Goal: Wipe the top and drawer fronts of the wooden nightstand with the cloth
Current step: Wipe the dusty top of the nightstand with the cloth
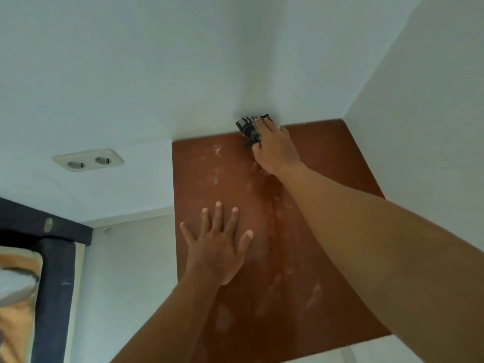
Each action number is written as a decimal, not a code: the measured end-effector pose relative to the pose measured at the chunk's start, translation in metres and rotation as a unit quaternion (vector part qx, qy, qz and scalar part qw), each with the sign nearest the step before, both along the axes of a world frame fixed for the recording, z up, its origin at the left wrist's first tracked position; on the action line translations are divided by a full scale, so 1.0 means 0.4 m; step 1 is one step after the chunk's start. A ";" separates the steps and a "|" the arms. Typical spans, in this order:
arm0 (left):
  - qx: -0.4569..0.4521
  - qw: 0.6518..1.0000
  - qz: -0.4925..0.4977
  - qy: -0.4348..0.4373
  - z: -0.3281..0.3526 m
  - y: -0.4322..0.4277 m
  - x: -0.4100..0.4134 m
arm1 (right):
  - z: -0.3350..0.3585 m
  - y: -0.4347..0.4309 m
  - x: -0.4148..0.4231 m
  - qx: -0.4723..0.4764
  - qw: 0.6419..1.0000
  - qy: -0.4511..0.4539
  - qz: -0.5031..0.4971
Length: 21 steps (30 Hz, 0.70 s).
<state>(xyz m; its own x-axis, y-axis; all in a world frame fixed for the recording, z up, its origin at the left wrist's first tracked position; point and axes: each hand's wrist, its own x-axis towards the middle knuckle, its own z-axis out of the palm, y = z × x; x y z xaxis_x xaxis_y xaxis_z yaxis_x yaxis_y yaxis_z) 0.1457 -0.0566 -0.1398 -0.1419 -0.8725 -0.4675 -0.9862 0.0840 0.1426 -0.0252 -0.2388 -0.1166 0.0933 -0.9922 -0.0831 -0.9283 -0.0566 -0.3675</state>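
The wooden nightstand's reddish-brown top (327, 163) fills the middle of the view, streaked with pale dust. At its far edge against the wall, my right hand (275, 148) holds a dark cloth with white stripes (247, 125), fingers curled over it and pressing it onto the wood. My left hand (217, 247) lies flat on the top nearer to me, fingers spread and straight. The drawer fronts are out of sight.
White walls meet in a corner behind and to the right of the nightstand. A double wall socket (87, 159) sits to the left. A dark bed frame (52, 258) with bedding (15, 297) stands at the lower left, beside a strip of light floor (125, 271).
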 end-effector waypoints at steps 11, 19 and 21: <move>0.013 0.999 0.021 0.024 -0.003 0.008 -0.007 | -0.115 -0.022 0.029 0.118 0.990 0.074 -0.028; 0.016 0.999 0.024 0.015 -0.003 0.010 -0.017 | -0.114 0.002 0.018 0.117 0.990 0.078 -0.013; 0.015 0.999 0.027 0.016 -0.005 0.009 -0.019 | -0.119 0.033 0.018 0.107 0.991 0.075 -0.015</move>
